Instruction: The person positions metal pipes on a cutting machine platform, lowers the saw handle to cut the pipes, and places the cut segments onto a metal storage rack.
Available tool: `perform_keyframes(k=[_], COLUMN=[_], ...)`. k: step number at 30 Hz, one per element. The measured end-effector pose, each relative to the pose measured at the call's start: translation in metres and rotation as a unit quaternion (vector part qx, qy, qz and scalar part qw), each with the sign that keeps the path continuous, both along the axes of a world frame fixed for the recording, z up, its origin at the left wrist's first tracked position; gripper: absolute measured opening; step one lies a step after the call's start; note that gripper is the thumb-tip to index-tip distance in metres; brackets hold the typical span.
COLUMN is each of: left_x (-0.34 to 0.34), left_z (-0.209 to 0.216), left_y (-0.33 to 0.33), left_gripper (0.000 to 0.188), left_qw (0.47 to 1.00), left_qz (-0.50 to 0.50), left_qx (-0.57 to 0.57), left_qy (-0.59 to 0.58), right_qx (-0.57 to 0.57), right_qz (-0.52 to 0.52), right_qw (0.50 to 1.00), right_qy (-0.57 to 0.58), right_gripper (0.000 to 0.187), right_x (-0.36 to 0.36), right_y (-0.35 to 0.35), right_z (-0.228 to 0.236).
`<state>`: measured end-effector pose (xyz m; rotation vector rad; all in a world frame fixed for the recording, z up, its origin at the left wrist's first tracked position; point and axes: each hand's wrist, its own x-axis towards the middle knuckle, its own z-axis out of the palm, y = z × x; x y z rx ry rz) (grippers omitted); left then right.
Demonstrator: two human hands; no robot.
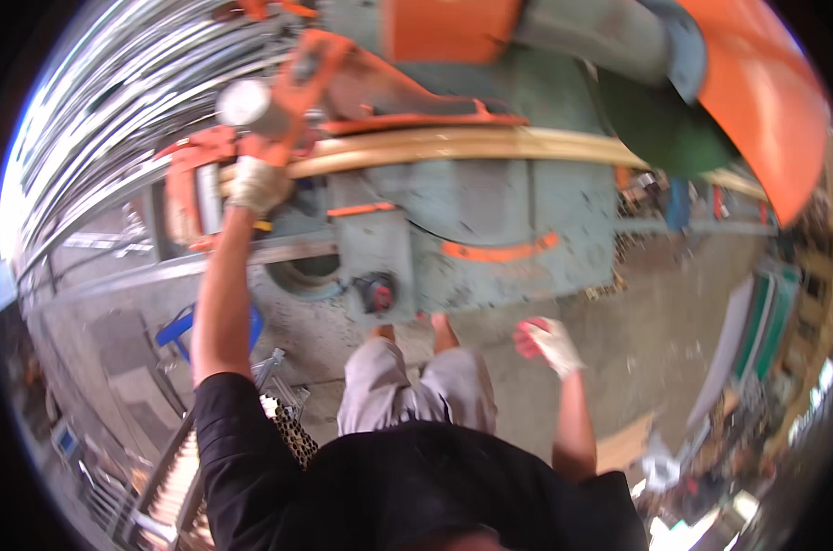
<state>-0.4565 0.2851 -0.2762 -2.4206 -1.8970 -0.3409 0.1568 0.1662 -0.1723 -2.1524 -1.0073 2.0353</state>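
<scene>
My left hand (259, 186), in a pale work glove, reaches up to the left end of the saw-like machine. It touches the area where long yellowish bars (453, 143) meet an orange clamp-like part (271, 147); its fingers are hidden and blurred. The bars lie side by side across the grey machine table (490, 207), against a long orange-edged fence (426, 115). My right hand (549, 345), in a white glove with a red palm, hangs free over the floor in front of the machine. Its fingers are loosely bent, with nothing visible in them.
A large orange guard (756, 101) and a grey cylinder (600, 37) overhang the table's far right. Many long metal profiles (113, 119) are stacked at far left. A black-and-red knob (377, 293) sits on the table's front. A blue object (180, 329) stands near my left arm.
</scene>
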Motion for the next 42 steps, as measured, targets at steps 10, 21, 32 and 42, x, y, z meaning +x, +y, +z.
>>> perform_keyframes(k=[10,21,32,42], left_x=[0.007,0.034,0.039,0.192], left_z=[0.018,0.053,0.085,0.091], left_y=[0.011,0.015,-0.054,-0.274], left_gripper=[0.021,0.028,0.071,0.074], left_qw=[0.995,0.999,0.957,0.95], left_qz=[0.038,0.048,0.252,0.222], left_qx=[-0.067,-0.013,-0.118,-0.001], left_qy=[-0.067,-0.016,0.079,-0.219], right_qx=[0.258,0.289,0.743,0.64], right_qz=[0.227,0.699,0.017,0.036], right_qw=[0.891,0.589,0.667,0.678], right_qy=[-0.296,-0.285,-0.039,0.358], right_gripper=[0.034,0.02,0.048,0.059], right_x=[-0.07,-0.037,-0.041,-0.136], right_y=[-0.022,-0.001,0.127,0.204], right_z=[-0.059,-0.091,0.467,0.62])
